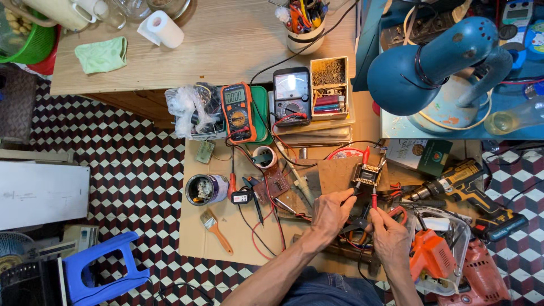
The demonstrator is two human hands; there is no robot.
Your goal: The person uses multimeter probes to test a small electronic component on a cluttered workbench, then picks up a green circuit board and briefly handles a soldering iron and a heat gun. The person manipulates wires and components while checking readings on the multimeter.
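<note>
We are low on a checkered tile floor [136,170] in red, black and white, working over a sheet of cardboard [198,232] laid in front of a wooden table [226,39]. On the cardboard, just far of our hands, sits a small transformer [366,175] with its metal frame and terminals facing us. Our left hand [331,212] lies near and to the left of it, fingers pinched together on a black probe [352,195] whose long axis slants up and right toward the part. Our right hand [390,235] lies near and slightly right, fingers closed round a red probe [374,198] that stands almost straight along the near-far line, its tip just beside the transformer's near edge. The left hand is the nearer of the two to it. Farther left lie a brown circuit board [276,182], a tin can [206,189] and a paint brush [216,229]; beyond stand an orange multimeter [238,111] and an analogue meter [292,96]; to the right a yellow cordless drill [467,187], and far right a blue desk lamp [436,65]
</note>
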